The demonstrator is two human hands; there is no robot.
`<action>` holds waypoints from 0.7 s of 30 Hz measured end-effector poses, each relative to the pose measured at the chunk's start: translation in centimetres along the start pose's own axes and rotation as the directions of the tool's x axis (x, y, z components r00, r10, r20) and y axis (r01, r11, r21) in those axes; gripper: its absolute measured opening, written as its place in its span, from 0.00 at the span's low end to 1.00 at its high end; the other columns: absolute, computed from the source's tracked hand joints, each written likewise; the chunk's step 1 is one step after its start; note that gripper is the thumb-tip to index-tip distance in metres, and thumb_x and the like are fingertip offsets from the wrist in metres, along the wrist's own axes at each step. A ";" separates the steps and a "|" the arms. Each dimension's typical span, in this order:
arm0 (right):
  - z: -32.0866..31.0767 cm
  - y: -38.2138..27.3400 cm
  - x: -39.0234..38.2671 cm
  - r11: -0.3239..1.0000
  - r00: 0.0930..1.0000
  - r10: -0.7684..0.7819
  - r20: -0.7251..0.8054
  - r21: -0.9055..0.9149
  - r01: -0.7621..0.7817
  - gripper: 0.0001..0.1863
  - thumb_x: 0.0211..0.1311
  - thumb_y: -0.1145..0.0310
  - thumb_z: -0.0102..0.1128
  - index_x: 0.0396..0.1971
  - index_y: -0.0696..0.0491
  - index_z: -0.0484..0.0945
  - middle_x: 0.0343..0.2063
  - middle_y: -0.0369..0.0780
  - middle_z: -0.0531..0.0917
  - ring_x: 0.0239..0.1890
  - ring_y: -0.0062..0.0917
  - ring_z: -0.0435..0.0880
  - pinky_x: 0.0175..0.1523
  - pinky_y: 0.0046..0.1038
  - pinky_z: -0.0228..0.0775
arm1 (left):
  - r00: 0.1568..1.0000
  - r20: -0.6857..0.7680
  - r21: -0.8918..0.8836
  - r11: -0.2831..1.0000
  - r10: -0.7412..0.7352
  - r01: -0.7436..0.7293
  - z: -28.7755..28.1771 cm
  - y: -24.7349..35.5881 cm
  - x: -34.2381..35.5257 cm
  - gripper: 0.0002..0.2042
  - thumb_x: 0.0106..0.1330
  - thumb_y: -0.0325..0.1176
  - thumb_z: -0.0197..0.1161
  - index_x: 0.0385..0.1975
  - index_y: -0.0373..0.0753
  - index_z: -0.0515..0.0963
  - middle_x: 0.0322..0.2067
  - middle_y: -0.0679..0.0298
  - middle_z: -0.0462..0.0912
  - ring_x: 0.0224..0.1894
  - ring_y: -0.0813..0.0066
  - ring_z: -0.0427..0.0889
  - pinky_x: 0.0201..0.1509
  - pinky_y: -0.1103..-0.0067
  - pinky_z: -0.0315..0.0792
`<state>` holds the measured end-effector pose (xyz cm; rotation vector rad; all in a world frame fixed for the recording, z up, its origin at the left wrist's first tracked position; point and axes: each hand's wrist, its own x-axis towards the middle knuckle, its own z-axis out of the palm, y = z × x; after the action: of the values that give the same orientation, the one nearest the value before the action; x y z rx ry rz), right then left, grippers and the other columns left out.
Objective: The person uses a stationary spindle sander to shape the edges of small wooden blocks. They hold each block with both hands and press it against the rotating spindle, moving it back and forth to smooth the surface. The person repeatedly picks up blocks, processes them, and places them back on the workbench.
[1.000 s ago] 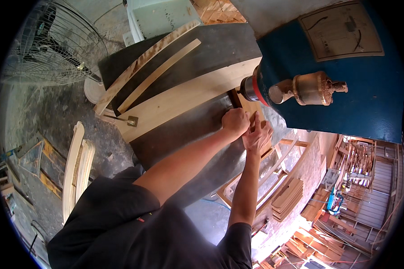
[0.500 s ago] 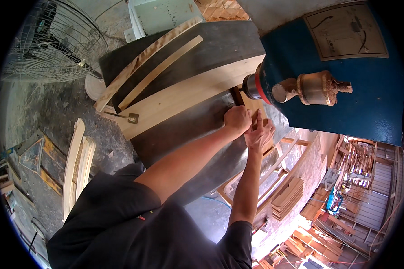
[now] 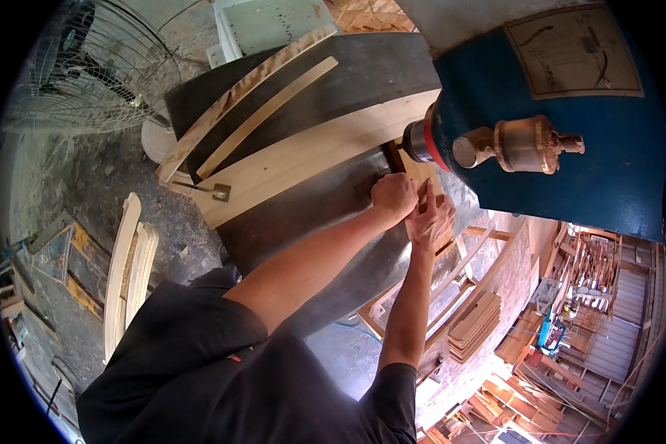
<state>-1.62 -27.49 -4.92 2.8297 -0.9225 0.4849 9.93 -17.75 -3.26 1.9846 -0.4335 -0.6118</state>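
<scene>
My left hand (image 3: 394, 197) is closed in a fist on the near end of a short tan wooden piece (image 3: 419, 169), beside its dark edge. My right hand (image 3: 431, 217) grips the same piece, index finger extended along the top and other fingers curled at the right side. The piece lies on a dark machine table (image 3: 303, 194), under a cutter head with a red band (image 3: 427, 143) on a blue machine body (image 3: 570, 192). A long pale board (image 3: 288, 161) crosses the table just left of the cutter; two curved strips (image 3: 266, 116) lie beyond it.
A wire-cage fan (image 3: 103, 74) stands at upper left, and a pale green box (image 3: 263, 26) behind the table. Curved wooden pieces (image 3: 126, 266) stand at left. At lower right are a frame (image 3: 455, 277), stacked boards (image 3: 473, 329) and lumber (image 3: 584, 266).
Both hands keep their hold, having edged slightly up and to the right in the picture. The surrounding table and machine have shifted slightly in view as well.
</scene>
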 end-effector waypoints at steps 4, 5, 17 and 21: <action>0.1 0.1 0.0 1.000 1.000 0.003 0.004 0.005 -0.003 0.34 0.59 0.50 0.72 0.69 0.35 0.83 0.59 0.51 0.76 0.60 0.50 0.74 0.66 0.52 0.68 | 1.000 0.018 -0.008 1.000 -0.004 0.004 -0.1 0.0 0.0 0.21 0.74 0.46 0.58 0.31 0.32 0.88 0.34 0.40 0.89 0.42 0.39 0.91 0.49 0.54 0.85; 0.1 0.2 0.0 1.000 1.000 0.005 0.004 0.007 -0.006 0.34 0.59 0.50 0.72 0.69 0.35 0.84 0.59 0.51 0.76 0.60 0.50 0.74 0.66 0.52 0.68 | 1.000 0.026 -0.007 1.000 -0.005 0.005 -0.1 0.0 0.0 0.21 0.74 0.46 0.58 0.32 0.32 0.88 0.34 0.40 0.89 0.42 0.39 0.91 0.49 0.54 0.85; 0.4 0.8 0.5 1.000 1.000 -0.011 -0.017 0.023 0.011 0.34 0.57 0.52 0.73 0.68 0.36 0.85 0.54 0.50 0.78 0.58 0.49 0.75 0.67 0.52 0.68 | 1.000 0.020 0.004 1.000 -0.008 0.008 0.7 0.0 0.4 0.20 0.74 0.45 0.58 0.32 0.34 0.88 0.35 0.41 0.89 0.42 0.40 0.91 0.50 0.53 0.85; 0.3 0.9 0.6 1.000 1.000 -0.001 0.000 0.007 0.001 0.34 0.56 0.52 0.73 0.67 0.35 0.85 0.57 0.51 0.78 0.58 0.51 0.76 0.66 0.52 0.68 | 0.998 0.046 0.093 0.994 0.051 -0.055 2.0 -0.6 1.1 0.16 0.73 0.43 0.58 0.33 0.39 0.88 0.36 0.47 0.89 0.43 0.42 0.90 0.48 0.53 0.84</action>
<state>-1.63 -28.57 -5.01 2.8366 -0.9205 0.4893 9.67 -19.49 -4.88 2.0450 -0.5490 -0.6113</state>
